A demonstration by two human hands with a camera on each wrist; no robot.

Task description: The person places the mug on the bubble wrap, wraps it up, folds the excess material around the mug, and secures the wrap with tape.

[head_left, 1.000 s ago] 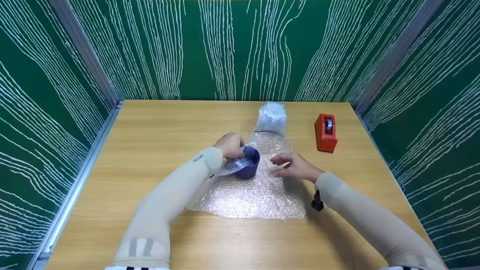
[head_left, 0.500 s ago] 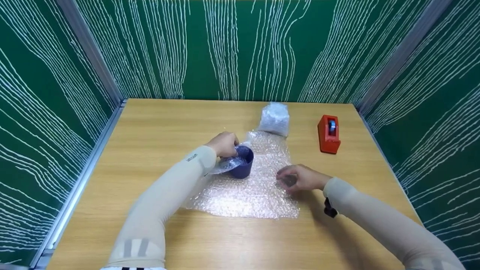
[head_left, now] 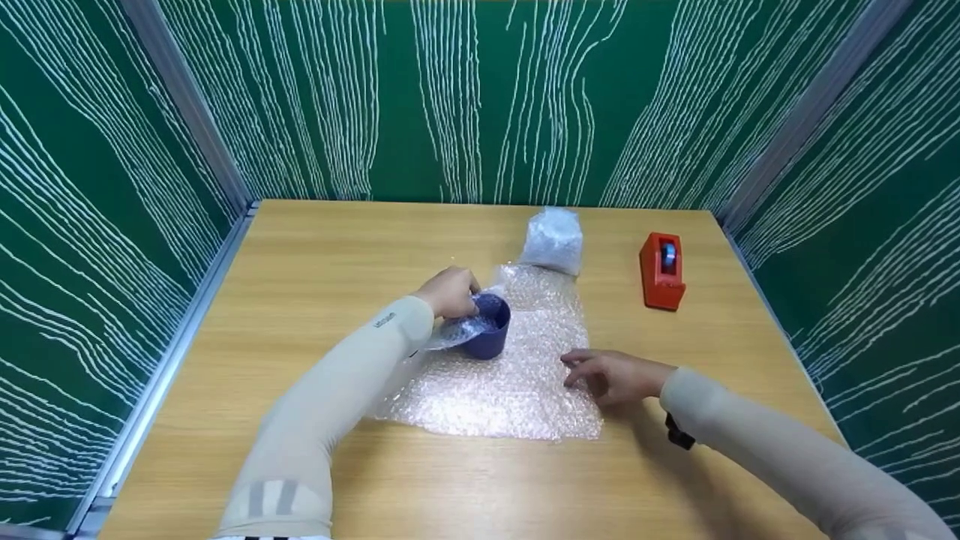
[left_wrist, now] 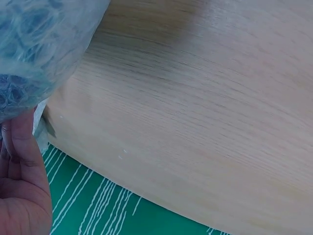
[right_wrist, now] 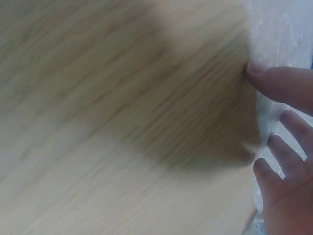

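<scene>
A dark blue cup (head_left: 486,343) stands upright on a sheet of bubble wrap (head_left: 510,401) near the middle of the table. My left hand (head_left: 450,292) is at the cup's left rim, pinching a flap of the wrap that folds over into the cup's mouth. In the left wrist view the raised wrap (left_wrist: 44,54) bulges above the fingers (left_wrist: 24,142). Over the wrap's right edge hovers my right hand (head_left: 619,376), holding nothing. Its fingers are spread and loosely bent, and the right wrist view puts the thumb (right_wrist: 279,83) right at the wrap's edge.
Behind the sheet sits a bundle covered in bubble wrap (head_left: 553,240). A red tape dispenser (head_left: 662,281) stands at the back right of the wooden table (head_left: 337,247). Green walls with white lines (head_left: 435,97) enclose the back and sides.
My right hand has moved down and to the right along the wrap's edge, away from the cup. The left hand keeps its hold on the flap at the cup.
</scene>
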